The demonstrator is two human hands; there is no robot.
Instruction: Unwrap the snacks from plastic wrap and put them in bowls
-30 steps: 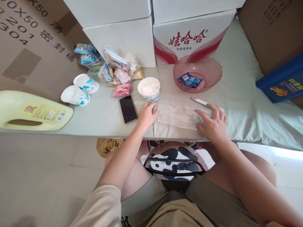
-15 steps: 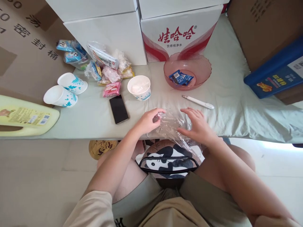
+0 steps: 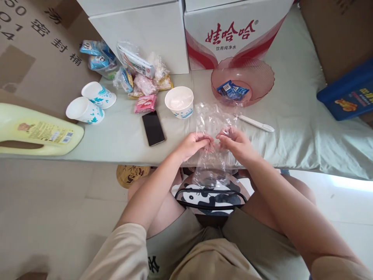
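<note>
A crumpled clear plastic bag (image 3: 212, 163) hangs between my two hands, over the near edge of the cloth-covered surface. My left hand (image 3: 196, 144) pinches it from the left, fingers closed on the film. From the right, my right hand (image 3: 235, 144) grips it too, thumb and fingers pressed together. The film spreads up towards a white paper cup (image 3: 179, 103) holding something pale, and towards a white pen-like tool (image 3: 256, 123). Behind that tool stands a pink ribbed bowl (image 3: 259, 79) with several small blue packets (image 3: 232, 91) in it.
A black phone (image 3: 154, 128) lies left of my hands, below a pink packet (image 3: 145, 104) and several bagged items (image 3: 145, 83). Two paper cups (image 3: 85, 110) lie tilted beside a yellow jug (image 3: 43, 130). White boxes (image 3: 140, 39) line the back; a blue container (image 3: 346, 93) is at right.
My hands have come closer together, and the fingers have closed on the plastic bag. The bag is more spread out and reaches farther up the surface. The view has shifted slightly.
</note>
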